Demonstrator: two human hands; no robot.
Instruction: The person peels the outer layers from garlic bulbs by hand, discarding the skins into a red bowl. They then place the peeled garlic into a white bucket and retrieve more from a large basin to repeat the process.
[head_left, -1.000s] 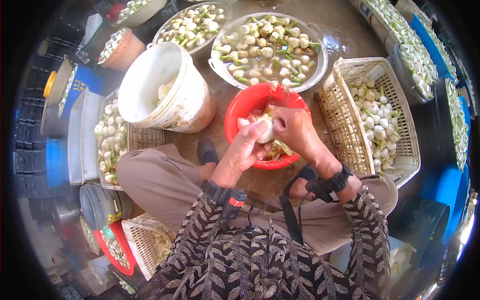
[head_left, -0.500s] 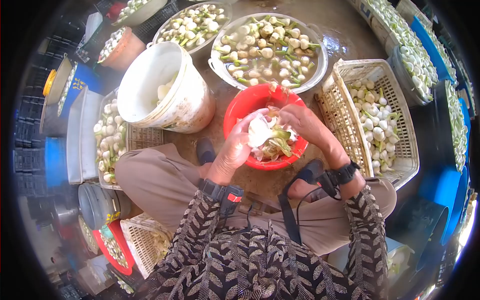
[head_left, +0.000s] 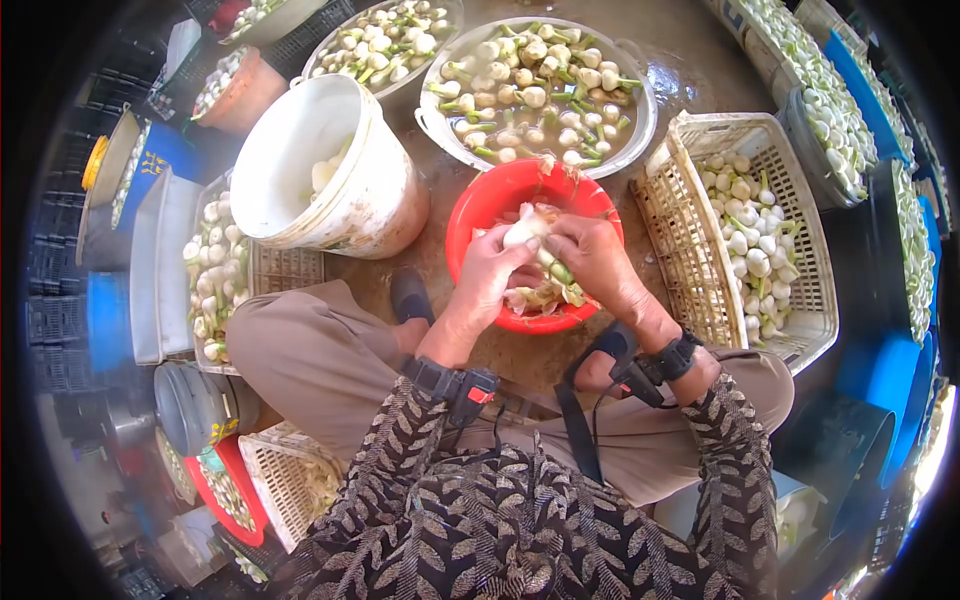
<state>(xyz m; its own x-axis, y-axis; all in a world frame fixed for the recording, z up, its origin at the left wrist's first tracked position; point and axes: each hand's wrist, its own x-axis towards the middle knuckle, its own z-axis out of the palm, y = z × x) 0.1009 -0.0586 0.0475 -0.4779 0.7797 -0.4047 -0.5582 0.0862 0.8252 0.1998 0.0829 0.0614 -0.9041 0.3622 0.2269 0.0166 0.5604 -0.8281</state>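
Note:
A pale garlic bulb (head_left: pixel 524 232) with a green stem is held above the red basin (head_left: pixel 465 222). My left hand (head_left: pixel 487 272) is closed round the bulb from its left side. From the right, the fingers of my right hand (head_left: pixel 592 258) are pinched together against the bulb and its outer skin. Peeled skins and leaf scraps (head_left: pixel 540 298) lie in the basin beneath both hands. Just left of the basin, a tilted white bucket (head_left: pixel 385 190) holds some pale bulbs.
Beyond the basin, a wide metal tub (head_left: pixel 648 120) holds bulbs in water. A crate (head_left: pixel 690 250) of bulbs stands at the right, another (head_left: pixel 290 270) at the left. Blue containers (head_left: pixel 890 370) line the far right. My feet are just below the basin.
My right hand has come in from the right and now touches the bulb. The bulb is turned and more covered by fingers. The view has shifted slightly.

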